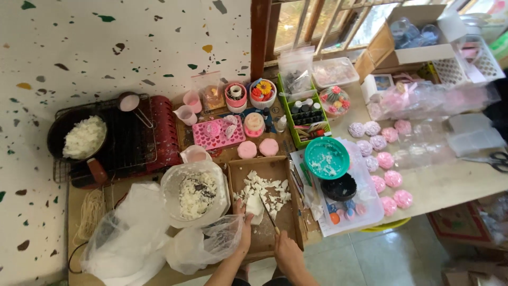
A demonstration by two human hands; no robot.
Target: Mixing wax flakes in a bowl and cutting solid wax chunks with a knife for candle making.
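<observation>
Cluttered surface [455, 182] carries a cardboard tray [290, 222] near the person. Left hand [244, 225] pins a white block [255, 204]; right hand [286, 249] grips a knife [269, 213], so flakes stay contained.

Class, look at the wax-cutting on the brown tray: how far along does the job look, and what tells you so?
Partly done. Done: white chips lie scattered on the brown tray, and a clear bag beside it holds more shavings. In hand: the left hand steadies a white block while the right hand holds a knife against it. Left: that block remains uncut.
</observation>
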